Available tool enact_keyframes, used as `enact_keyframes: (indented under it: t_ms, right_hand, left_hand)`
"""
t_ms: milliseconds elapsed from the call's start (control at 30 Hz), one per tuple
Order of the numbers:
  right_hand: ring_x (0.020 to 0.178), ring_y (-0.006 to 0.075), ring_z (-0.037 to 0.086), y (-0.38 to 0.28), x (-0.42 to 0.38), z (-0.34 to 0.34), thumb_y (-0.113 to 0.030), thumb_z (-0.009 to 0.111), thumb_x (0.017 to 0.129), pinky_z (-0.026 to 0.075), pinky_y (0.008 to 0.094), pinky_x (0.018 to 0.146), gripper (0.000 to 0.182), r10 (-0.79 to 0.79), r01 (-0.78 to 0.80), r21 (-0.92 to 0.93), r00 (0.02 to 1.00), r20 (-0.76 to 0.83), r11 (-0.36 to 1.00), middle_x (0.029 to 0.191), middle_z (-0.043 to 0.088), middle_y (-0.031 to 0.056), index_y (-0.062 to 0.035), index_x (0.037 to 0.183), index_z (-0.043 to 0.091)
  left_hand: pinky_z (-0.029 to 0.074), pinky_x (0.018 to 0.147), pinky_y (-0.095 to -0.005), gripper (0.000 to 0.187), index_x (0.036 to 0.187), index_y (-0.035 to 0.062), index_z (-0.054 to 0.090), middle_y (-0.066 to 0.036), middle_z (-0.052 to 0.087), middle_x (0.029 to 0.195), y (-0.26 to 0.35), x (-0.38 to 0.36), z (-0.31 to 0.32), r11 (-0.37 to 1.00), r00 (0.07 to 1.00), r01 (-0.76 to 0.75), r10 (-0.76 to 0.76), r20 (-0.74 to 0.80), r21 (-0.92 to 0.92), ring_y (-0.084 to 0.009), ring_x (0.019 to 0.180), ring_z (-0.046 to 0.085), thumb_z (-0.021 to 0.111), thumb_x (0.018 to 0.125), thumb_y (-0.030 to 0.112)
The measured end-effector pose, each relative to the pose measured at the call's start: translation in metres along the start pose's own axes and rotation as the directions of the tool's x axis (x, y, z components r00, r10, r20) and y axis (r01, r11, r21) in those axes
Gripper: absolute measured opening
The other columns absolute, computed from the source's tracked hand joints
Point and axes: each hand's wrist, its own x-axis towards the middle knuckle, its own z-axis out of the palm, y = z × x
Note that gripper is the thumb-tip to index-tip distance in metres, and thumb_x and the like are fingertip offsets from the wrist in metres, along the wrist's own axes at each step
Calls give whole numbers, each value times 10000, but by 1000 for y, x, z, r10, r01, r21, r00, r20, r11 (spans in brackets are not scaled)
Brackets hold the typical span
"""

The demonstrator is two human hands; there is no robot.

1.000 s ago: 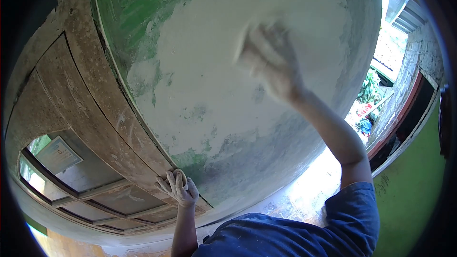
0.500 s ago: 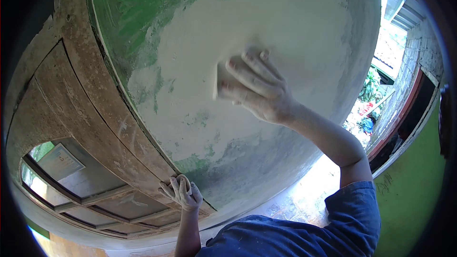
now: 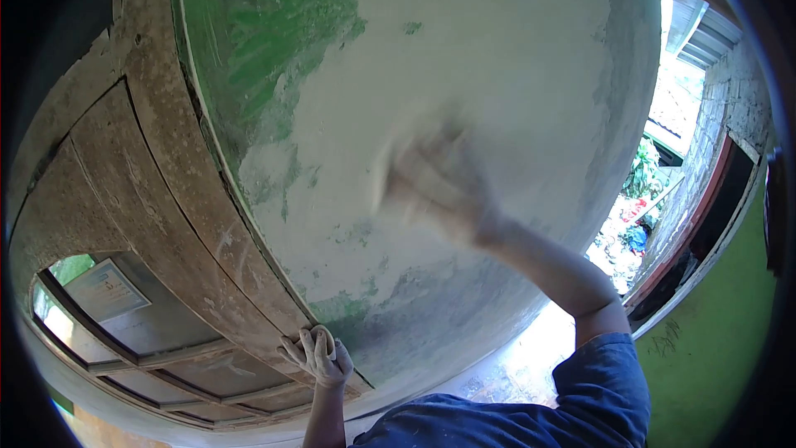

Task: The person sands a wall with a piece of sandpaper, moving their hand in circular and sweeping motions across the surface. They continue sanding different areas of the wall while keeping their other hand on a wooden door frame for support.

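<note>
My right hand, smeared by motion, presses against the pale plastered patch of the wall. Under its fingers is a thin, flat piece with a pale edge that looks like sandpaper; the palm hides most of it. Low down, my left hand rests on the edge of the brown wooden frame, fingers apart and coated in whitish dust. Around the patch, old green paint shows at the upper left, with smaller green traces below.
A glazed wooden panel with crossbars lies at the lower left. On the right are a bright opening with plants, a red-edged window frame and a green wall.
My right hand has slid slightly downward over the plaster and is more blurred. The view has shifted a little, while my left hand stays on the wooden frame.
</note>
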Motion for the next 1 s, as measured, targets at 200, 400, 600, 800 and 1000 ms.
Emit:
enact_keyframes:
  t_ms: [200, 400, 600, 800, 1000]
  right_hand:
    - [1347, 242, 272, 108, 21, -43, -190, 547, 887, 200, 427, 1117, 362, 113, -123, -75, 986, -125, 990, 1384, 426, 32, -223, 1247, 537]
    - [1354, 297, 243, 92, 27, -40, -177, 464, 928, 181, 466, 1112, 292, 575, -573, 121, 741, -345, 811, 1377, 429, 85, -171, 1187, 599]
    - [1360, 309, 227, -58, -87, 30, -276, 575, 863, 101, 497, 1118, 317, 378, -368, 89, 914, -147, 925, 1438, 342, 77, -196, 1169, 606]
    - [1240, 373, 418, -150, -192, -29, -61, 652, 756, 314, 445, 1050, 362, 699, -711, 336, 692, 182, 617, 1292, 499, 168, -96, 1115, 618]
    - [1212, 378, 444, -183, -259, -83, 74, 568, 763, 345, 421, 1029, 430, 863, -916, 231, 390, 321, 328, 1264, 497, 230, -10, 1185, 561]
  left_hand:
    - [11, 1055, -619, 467, 1322, 104, 388, -159, 324, 1434, -4, -7, 2, 1000, 1000, 20, -20, 17, 4, -502, 1325, 162, 473, 875, 210]
    - [7, 1055, -620, 448, 1334, 111, 387, -154, 307, 1444, -5, -12, 4, 999, 999, 34, -34, 37, 13, -497, 1329, 153, 428, 906, 234]
    - [4, 1066, -602, 452, 1388, 75, 308, -166, 254, 1464, 1, 4, -6, 998, 995, -29, 23, 94, 61, -447, 1356, 119, 344, 948, 169]
    - [-56, 1028, -656, 429, 1340, 90, 367, -151, 280, 1457, -14, 60, -43, 974, 969, -221, 226, 102, -56, -476, 1350, 65, 284, 949, 246]
    - [-54, 1073, -575, 418, 1322, 145, 462, -81, 308, 1457, 2, 247, -62, 830, 875, -465, 377, 304, 309, -377, 1375, 127, 293, 949, 229]
